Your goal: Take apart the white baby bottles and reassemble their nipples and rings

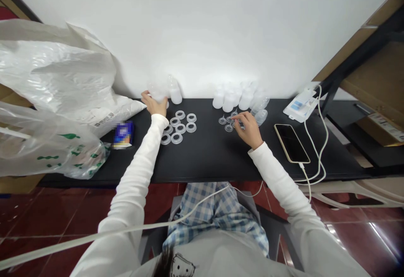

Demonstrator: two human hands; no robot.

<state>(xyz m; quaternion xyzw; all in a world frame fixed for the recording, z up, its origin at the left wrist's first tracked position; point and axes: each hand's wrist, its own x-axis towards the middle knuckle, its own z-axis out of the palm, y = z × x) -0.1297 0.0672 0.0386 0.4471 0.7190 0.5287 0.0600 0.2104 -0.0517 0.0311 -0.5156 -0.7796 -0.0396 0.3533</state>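
Stretching along a white wall, the black table (pixel 208 155) stands over a red tiled floor. At 11 o'clock on it, the left hand (pixel 154 104) curls its fingers around a clear bottle (pixel 158 89). The bottle is too blurred to tell its axis, and a second bottle (pixel 175 91) stands upright just beside it. White rings (pixel 179 127) lie flat near that wrist. At 1 o'clock the right hand (pixel 250 129) has its fingertips drawn together, pinching at the clear discs (pixel 227 121) lying flat. Behind them a cluster of bottles (pixel 235 98) stands mouth-down. A phone (pixel 292 143) lies at 3 o'clock, its long axis running 11 to 5. Plastic bags (pixel 47 113) sit at 9 o'clock, their contents unclear.
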